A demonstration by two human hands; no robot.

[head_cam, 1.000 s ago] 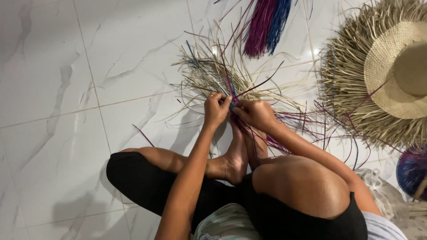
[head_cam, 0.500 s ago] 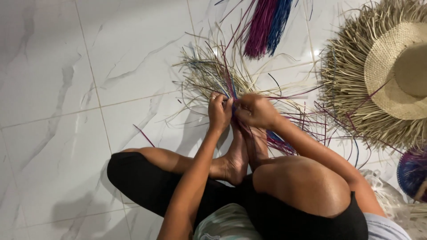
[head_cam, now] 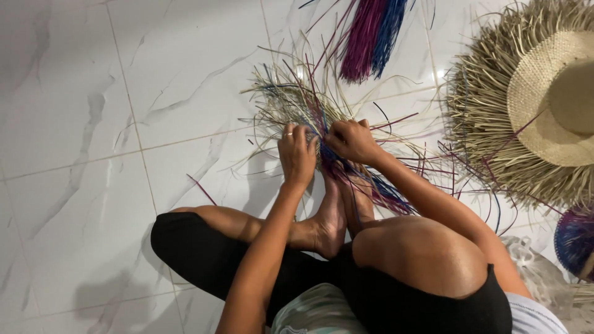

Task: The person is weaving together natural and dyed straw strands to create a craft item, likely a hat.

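Left hand (head_cam: 297,154) and right hand (head_cam: 351,141) sit side by side, knuckles up, both closed with fingers pinched on strands of the loose fan of tan, blue and purple straw strips (head_cam: 291,102). That fan lies on the white marble-patterned tile floor (head_cam: 93,124), just beyond the person's bare feet (head_cam: 331,216), with its strips spreading toward the far edge of the floor. A ring shows on one left-hand finger.

Person is seated on the floor, legs folded, in black shorts (head_cam: 204,256).

Large round woven straw hat with a long unfinished fringe (head_cam: 544,99) lies at the right edge of the floor, well apart from the hands. Loose purple and blue strands trail between it and the fan.

Bundle of magenta and blue dyed straw (head_cam: 371,37) lies at the far edge, just beyond the fan.

Small blue and purple woven disc (head_cam: 574,238) sits at the right edge, near the hat's fringe, partly cut off by the frame.
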